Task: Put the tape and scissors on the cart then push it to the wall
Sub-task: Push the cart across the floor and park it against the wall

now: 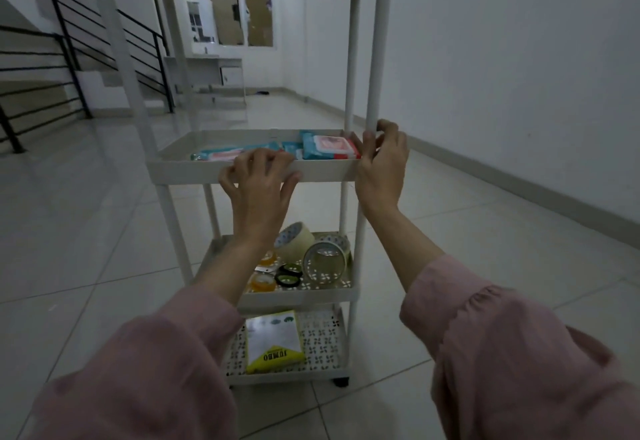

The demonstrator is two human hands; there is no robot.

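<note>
Head view: white cart straight ahead on tile floor, four tiers. Left hand on front rim of second tier, fingers spread and hooked over the edge, not closed round anything. Right hand at front right post, fingers and thumb curled round it just above same tier, gripping. Hands well apart, pink sleeves on both arms. Beyond left fingertips, inside that tier: blue wipe packs. Below both hands, third tier: big tape roll tilted, clear roll standing on edge just right of it, two small amber rolls under left forearm, partly hidden. Scissors lying flat between small rolls and clear roll, black-green handles showing, blades mostly covered by forearm. Bottom tier, nearer than the hands: yellow-white packet marked JUMBO. Wall off right of right hand, apart from cart. Stair railing far left of left hand.
</note>
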